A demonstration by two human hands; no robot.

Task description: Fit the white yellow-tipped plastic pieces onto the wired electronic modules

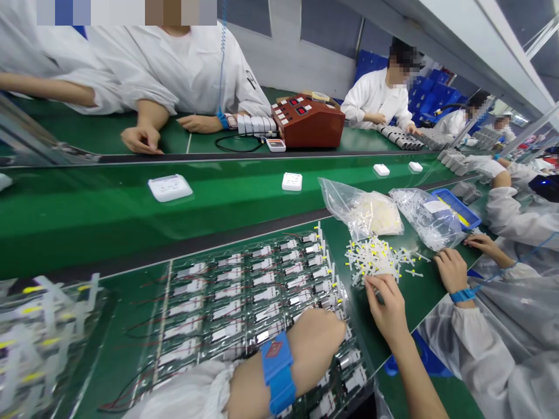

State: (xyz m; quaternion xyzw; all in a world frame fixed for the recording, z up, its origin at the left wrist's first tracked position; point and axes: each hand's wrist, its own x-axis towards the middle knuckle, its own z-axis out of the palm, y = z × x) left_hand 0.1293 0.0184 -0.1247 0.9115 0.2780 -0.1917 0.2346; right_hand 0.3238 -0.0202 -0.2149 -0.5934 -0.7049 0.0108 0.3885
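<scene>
My left hand [317, 336], with a blue wrist strap [279, 372], is over the right part of a clear plastic tray [345, 291]. Its fingers are bent down out of sight behind the back of the hand. Rows of small white-and-silver parts [227, 308] with thin red and black wires lie in the tray. White strips with yellow bits stand along its right edge. My right hand [388, 305] is at the near edge of a loose pile of such white strips [375, 259]. Its thumb and forefinger tips meet in a pinch; what is between them is too small to tell.
Two clear bags [371, 212] of pale parts lie behind the pile, near a blue bin [458, 206]. White cases [170, 188] sit on the green conveyor [236, 198]. At right a co-worker's hand [452, 270] rests near the pile. More strips [39, 331] lie at left.
</scene>
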